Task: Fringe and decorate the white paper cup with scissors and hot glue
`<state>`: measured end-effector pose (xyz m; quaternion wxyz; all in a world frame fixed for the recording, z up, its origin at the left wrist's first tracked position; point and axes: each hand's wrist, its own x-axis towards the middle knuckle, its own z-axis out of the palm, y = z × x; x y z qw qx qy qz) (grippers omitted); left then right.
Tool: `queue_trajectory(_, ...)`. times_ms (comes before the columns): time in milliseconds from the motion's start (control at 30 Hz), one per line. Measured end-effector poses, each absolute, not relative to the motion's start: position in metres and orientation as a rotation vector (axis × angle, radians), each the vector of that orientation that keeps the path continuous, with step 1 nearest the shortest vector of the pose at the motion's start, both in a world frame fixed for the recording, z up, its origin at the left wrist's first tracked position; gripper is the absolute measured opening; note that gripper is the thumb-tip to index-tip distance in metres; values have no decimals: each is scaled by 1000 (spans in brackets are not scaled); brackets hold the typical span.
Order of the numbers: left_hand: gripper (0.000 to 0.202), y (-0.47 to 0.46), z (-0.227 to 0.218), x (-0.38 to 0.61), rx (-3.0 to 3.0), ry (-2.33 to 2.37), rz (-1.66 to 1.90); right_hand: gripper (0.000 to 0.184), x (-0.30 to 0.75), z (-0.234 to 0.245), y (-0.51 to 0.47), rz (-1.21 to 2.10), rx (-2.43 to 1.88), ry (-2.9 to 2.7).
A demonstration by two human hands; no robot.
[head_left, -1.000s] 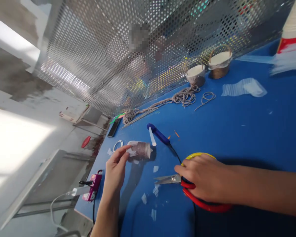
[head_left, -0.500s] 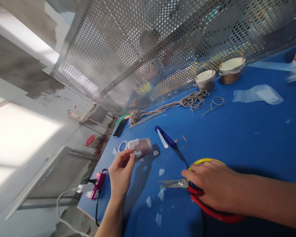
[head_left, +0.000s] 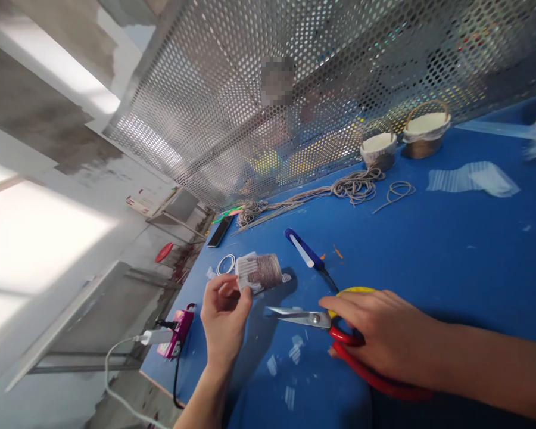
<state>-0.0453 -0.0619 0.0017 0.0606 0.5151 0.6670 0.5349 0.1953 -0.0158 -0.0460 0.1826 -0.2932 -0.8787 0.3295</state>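
Note:
My left hand (head_left: 223,313) pinches the rim of a small paper cup wrapped in grey-brown cord (head_left: 259,272) and holds it on its side just above the blue table (head_left: 451,238). My right hand (head_left: 377,330) grips the red and yellow handles of a pair of scissors (head_left: 315,320), whose blades point left toward the cup. A blue glue gun (head_left: 304,250) with a white stick lies just behind the scissors.
Coils of cord (head_left: 352,185) and two cord-wrapped cup baskets (head_left: 377,149) sit by the perforated metal screen (head_left: 295,89), with a person behind it. A plastic bag (head_left: 473,177), paper scraps (head_left: 295,345), a white ring (head_left: 226,263), a phone (head_left: 218,231) and a pink plug (head_left: 176,333) lie around.
My left hand took hold of the cup and lifted it off the table. My right hand raised the scissors and swung the blades left toward the cup.

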Motion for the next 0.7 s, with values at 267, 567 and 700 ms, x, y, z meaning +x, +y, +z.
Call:
queue_trajectory(267, 32, -66, -1, -37, 1552, 1936, 1600, 28, 192, -45, -16, 932, -862, -2372)
queue_trajectory(567, 25, -41, 12, -74, 1708, 2350, 1399, 26, 197, -31, -3, 1118, -1020, -2484)
queue_trajectory(700, 26, -21, 16, -72, 1904, 2387, 744, 27, 198, -31, -3, 1128, -1055, -2519)
